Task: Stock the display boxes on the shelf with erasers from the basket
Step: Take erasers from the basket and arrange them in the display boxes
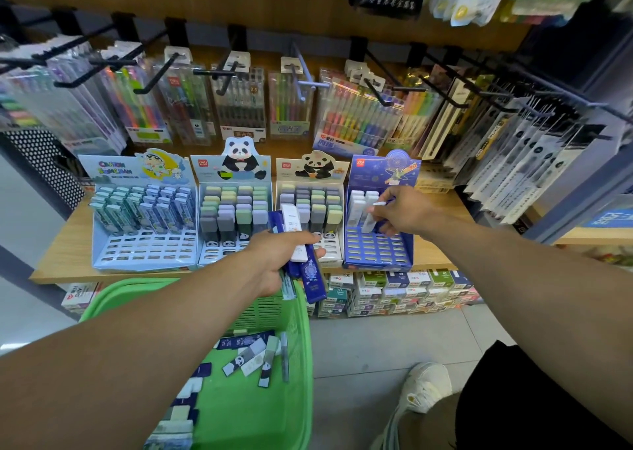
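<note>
The right hand [402, 211] pinches 1 white eraser [373, 215] upright over the dark blue display box [378, 244], apparently to drop it into an open slot beside the few already standing there. The left hand [279, 256] clasps a bundle of blue-sleeved erasers [308, 264] just above the green basket [260, 398], keeping stock near the shelf [65, 254]; more erasers lie loose in the basket.

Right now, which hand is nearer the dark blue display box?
The right hand. It is over the dark blue display box, pinching an eraser above its slots. The left hand is off to the box's left, in front of the panda box, gripping a bunch of erasers.
</note>
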